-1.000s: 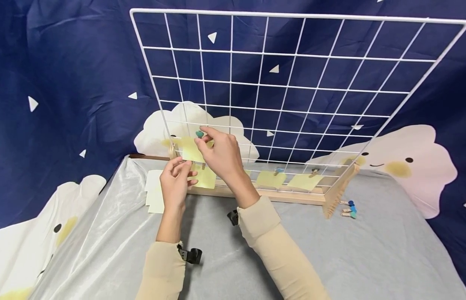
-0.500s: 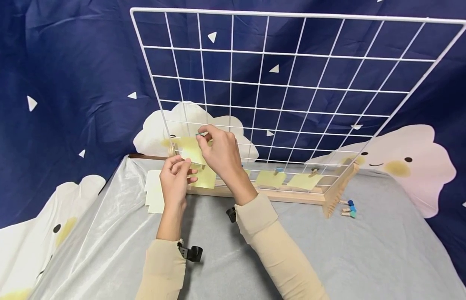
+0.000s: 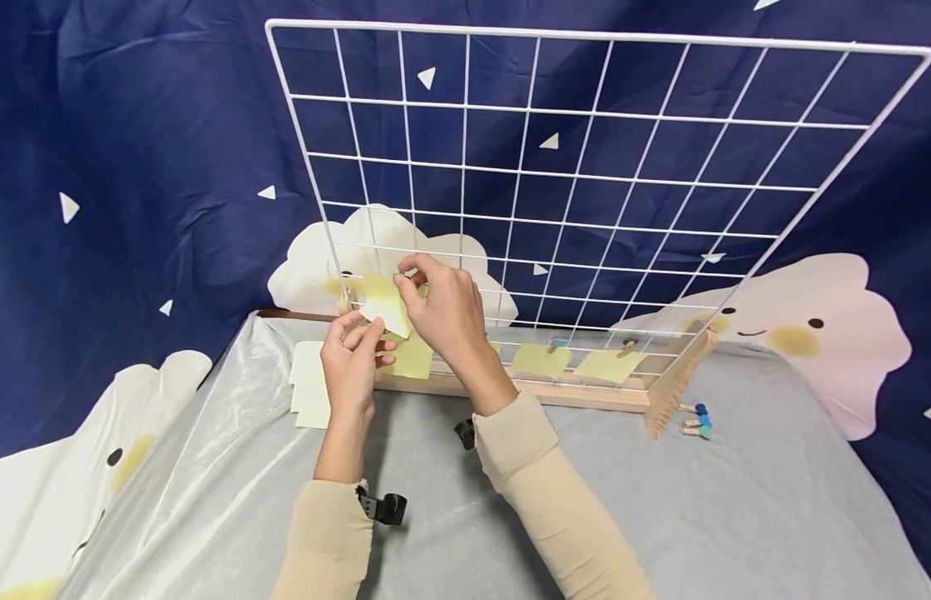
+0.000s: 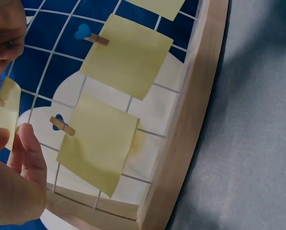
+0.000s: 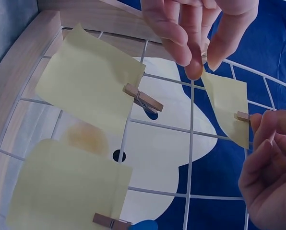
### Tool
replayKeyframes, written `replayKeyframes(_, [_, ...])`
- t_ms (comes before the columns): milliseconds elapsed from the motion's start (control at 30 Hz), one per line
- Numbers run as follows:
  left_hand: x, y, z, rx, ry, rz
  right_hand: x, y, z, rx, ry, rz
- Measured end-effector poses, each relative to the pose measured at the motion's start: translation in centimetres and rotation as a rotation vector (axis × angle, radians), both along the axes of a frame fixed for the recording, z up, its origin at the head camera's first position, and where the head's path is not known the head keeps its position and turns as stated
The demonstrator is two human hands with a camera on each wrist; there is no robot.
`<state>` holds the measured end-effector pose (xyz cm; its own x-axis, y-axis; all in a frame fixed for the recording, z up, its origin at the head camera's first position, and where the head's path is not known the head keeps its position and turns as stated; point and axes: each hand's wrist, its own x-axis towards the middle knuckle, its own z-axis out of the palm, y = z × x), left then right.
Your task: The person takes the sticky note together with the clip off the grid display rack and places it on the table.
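A yellow paper note (image 3: 386, 302) is held up at the lower left of the white wire grid (image 3: 585, 174). My left hand (image 3: 351, 358) pinches its lower left edge between thumb and fingers. With thumb and fingertips, my right hand (image 3: 444, 308) pinches a small wooden clothespin (image 5: 243, 116) at the note's upper edge. In the right wrist view, the clothespin's jaws lie over the paper, which bends in a curve. Just below it, another note (image 4: 100, 143) hangs from the grid by a clothespin (image 4: 62, 125). My right hand partly hides the lower row of notes in the head view.
Further notes (image 3: 542, 360) hang clipped along the grid's bottom, above its wooden base (image 3: 585, 394). Loose clothespins (image 3: 695, 421) with blue and green tops lie right of the stand. Pale paper notes (image 3: 311, 396) lie on the grey cloth (image 3: 450, 500) at left.
My right fingers have turned the clothespin, so its green top has dropped out of sight in the head view. The held note has bent and its lower edge has tilted. My left hand barely moves.
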<state>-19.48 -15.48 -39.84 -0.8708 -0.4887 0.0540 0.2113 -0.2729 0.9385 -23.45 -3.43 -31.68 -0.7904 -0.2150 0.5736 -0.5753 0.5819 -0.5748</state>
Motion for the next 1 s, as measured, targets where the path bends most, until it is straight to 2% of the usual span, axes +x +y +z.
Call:
replayKeyframes(533, [-0.1,0.0,0.0,-0.008,0.013,0.009,0.0,0.2,-0.7,-0.028,0.003,-0.008])
replayKeyframes(800, [0.0,-0.2,-0.1,-0.009,-0.038,-0.007,-0.2,0.1,-1.3,-0.093,0.01,0.005])
replayKeyframes(1000, [0.3,-0.3,-0.2,-0.003,-0.048,-0.009,-0.3,0.2,-1.4,-0.178,0.05,0.019])
